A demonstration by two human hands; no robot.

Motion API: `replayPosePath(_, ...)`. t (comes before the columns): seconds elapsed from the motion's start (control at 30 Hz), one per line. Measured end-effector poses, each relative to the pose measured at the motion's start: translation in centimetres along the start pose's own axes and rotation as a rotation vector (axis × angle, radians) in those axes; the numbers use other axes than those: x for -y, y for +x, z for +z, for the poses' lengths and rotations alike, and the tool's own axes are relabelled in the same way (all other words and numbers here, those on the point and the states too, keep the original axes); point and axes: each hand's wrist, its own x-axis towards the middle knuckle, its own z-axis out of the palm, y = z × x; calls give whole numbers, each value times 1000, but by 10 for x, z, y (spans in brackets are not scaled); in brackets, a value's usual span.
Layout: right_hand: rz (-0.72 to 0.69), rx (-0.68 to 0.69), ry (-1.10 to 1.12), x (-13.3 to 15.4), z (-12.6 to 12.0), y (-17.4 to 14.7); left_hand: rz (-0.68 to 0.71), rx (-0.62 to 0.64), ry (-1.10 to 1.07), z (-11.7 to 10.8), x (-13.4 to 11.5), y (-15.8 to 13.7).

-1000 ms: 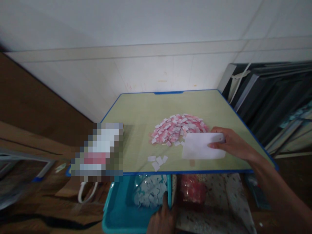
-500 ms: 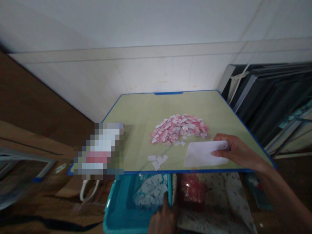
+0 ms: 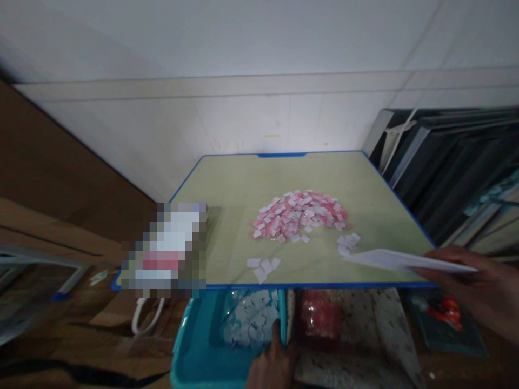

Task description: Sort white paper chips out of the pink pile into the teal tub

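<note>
My right hand [image 3: 474,281] pinches a flat white plastic scraper [image 3: 389,260] by its right end, slightly blurred. The scraper's left tip lies near a small cluster of white paper-like squares [image 3: 349,240] on the table. My left hand [image 3: 272,364] grips the right rim of a teal plastic bin [image 3: 211,351], one finger stretched along its inner side. White squares [image 3: 251,319] lie in the bin. A heap of pink and white squares [image 3: 300,213], wet-looking, spreads over the middle of the table, with a few white squares [image 3: 263,266] near the front edge.
The pale green folding table [image 3: 235,178] has a blue rim and stands against a white wall. A pixelated object [image 3: 170,243] occupies its left side. Under the front edge is a red package [image 3: 320,319]. Dark panels [image 3: 458,156] lean at the right.
The scraper has moved right and tilted edge-on, uncovering a small cluster of white squares. My right hand has shifted right with it. My left hand stays at the bin.
</note>
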Motion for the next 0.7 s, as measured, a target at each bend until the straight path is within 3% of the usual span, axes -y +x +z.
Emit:
replayPosePath(0.1,-1,-72,-109,-5,-3,-3,10,13,-1,-2,0,-1)
replayPosePath(0.27,-195,157,-20,14,21,0,16,16,14,-3,0,-2)
replayPosePath(0.33,-237,115,-30,21,26,0,17,18,15,-2,0,-1)
replayPosePath(0.47,-143,-70,-193,20,24,-4,30,12,12,0,1,0)
replayPosePath(0.53,-159,-51,-225,17,25,-8,37,14,18,0,1,0)
replayPosePath(0.63,-302,39,-142,18,32,-15,14,31,27,-2,1,-2)
replayPosePath(0.7,-341,23,-117,19,34,-18,26,24,6,-4,1,-3)
